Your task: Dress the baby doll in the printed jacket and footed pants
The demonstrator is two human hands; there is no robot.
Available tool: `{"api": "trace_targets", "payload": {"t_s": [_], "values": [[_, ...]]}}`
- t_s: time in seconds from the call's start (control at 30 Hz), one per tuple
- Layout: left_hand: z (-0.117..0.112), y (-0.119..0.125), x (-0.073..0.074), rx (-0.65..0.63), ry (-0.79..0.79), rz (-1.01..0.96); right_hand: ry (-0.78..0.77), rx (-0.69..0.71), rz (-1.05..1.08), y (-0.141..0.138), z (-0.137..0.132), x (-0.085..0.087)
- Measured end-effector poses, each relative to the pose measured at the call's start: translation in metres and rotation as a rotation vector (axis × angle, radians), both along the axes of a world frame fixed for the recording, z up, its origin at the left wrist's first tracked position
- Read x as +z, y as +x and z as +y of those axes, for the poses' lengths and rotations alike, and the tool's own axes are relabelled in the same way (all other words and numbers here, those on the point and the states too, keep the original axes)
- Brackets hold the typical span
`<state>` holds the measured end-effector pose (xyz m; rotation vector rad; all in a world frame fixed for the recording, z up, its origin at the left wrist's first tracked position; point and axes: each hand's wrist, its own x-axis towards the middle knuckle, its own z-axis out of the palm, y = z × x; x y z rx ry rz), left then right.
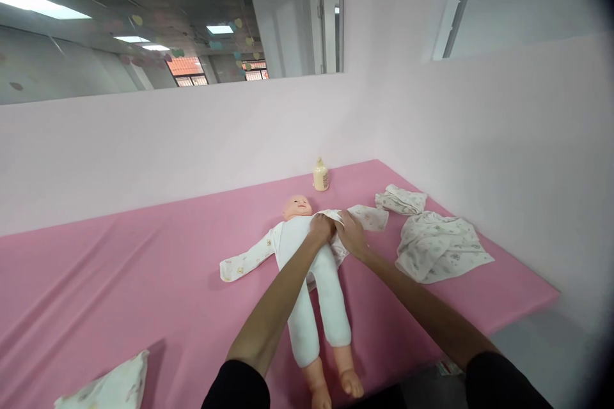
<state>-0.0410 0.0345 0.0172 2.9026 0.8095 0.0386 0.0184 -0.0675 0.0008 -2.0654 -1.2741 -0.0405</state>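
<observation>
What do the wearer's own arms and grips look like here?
The left sleeve and right sleeve are black, with no print visible. Beyond them, the left forearm and right forearm are bare. The left grip and right grip are ungloved hands.

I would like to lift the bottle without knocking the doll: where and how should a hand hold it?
Probably grip the bottle around its wide body, coming from the right: it stands upright with a narrow top, and the doll's head lies nearer, to the left.
</observation>
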Motion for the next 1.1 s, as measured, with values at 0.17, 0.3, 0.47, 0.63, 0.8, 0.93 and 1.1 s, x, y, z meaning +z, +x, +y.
{"api": "trace_targets", "payload": {"t_s": [0.17,0.3,0.47,0.63,0.8,0.93,1.1], "values": [[-0.003,-0.012,0.005,-0.005,0.078,0.072,-0.005,0.031,0.144,0.014,-0.03,-0.031],[-0.001,-0.017,0.01,0.019,0.102,0.098,-0.067,0.041,0.24,0.017,-0.054,-0.051],[-0.004,-0.011,0.013,0.106,0.11,0.112,-0.021,0.19,0.358,-0.002,-0.058,-0.039],[-0.003,-0.012,0.012,0.121,0.113,0.081,0.073,0.298,0.454,-0.032,-0.06,-0.014],[-0.004,-0.024,0.014,0.077,0.113,0.029,0.041,0.208,0.473,-0.032,-0.057,-0.011],[-0.013,-0.066,0.017,0.108,0.16,-0.065,0.08,0.129,0.457,-0.014,-0.058,-0.007],[-0.019,-0.155,0.001,0.532,0.15,-0.28,0.104,0.107,0.395,0.0,-0.069,0.011]]}}
